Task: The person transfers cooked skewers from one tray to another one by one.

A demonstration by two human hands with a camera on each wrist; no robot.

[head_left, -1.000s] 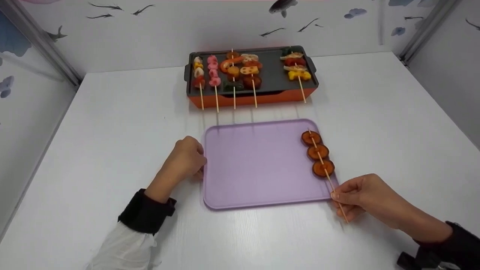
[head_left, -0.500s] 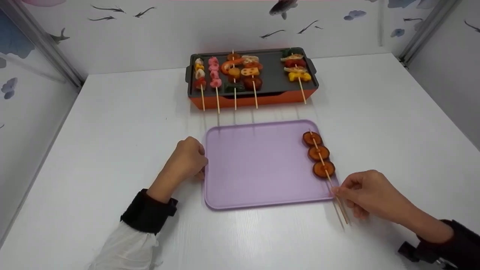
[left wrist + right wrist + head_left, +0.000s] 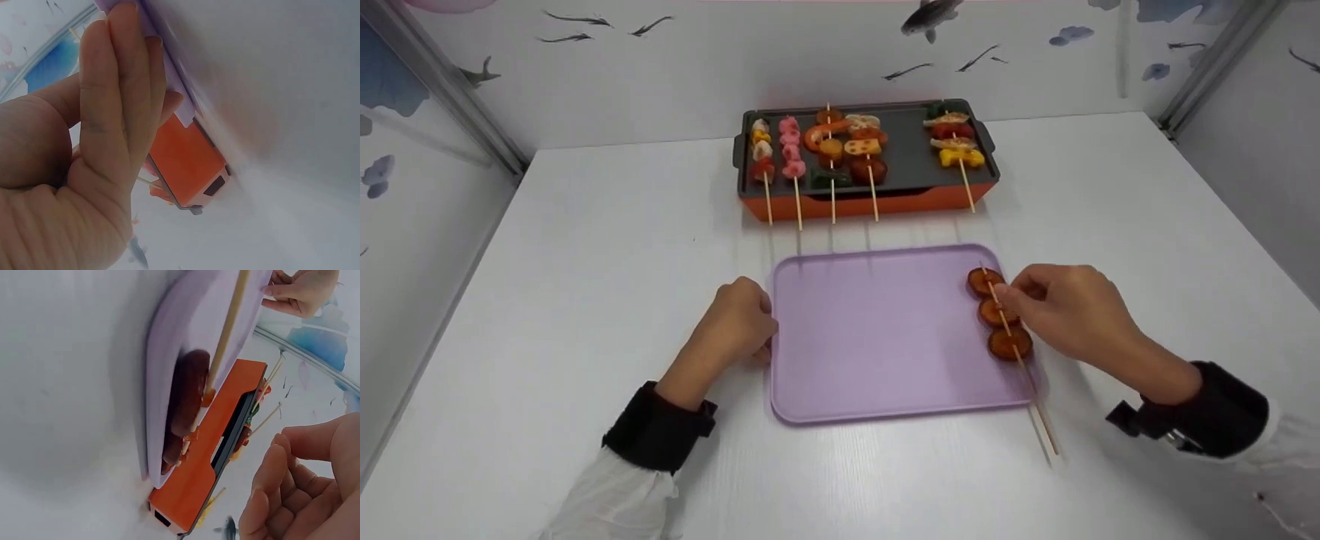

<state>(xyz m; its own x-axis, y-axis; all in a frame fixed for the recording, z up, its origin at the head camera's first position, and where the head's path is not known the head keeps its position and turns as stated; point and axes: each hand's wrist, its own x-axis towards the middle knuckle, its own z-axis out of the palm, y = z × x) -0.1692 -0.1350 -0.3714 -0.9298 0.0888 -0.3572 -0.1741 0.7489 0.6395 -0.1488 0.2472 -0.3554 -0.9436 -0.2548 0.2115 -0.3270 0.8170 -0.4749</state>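
In the head view the right hand (image 3: 1069, 307) is covering part of the skewer (image 3: 1010, 345) and of the tray (image 3: 877, 337), the left hand (image 3: 735, 321) is concealing most of its own fingers, and the left sleeve (image 3: 611, 491) and right sleeve (image 3: 1297, 457) are running out of view. From the left wrist, the left hand is blocking part of the grill (image 3: 188, 154), and the tray is leaving past the top edge. From the right wrist, the stick (image 3: 228, 332) is running off the top, while the grill is hiding most of its food (image 3: 242, 439).
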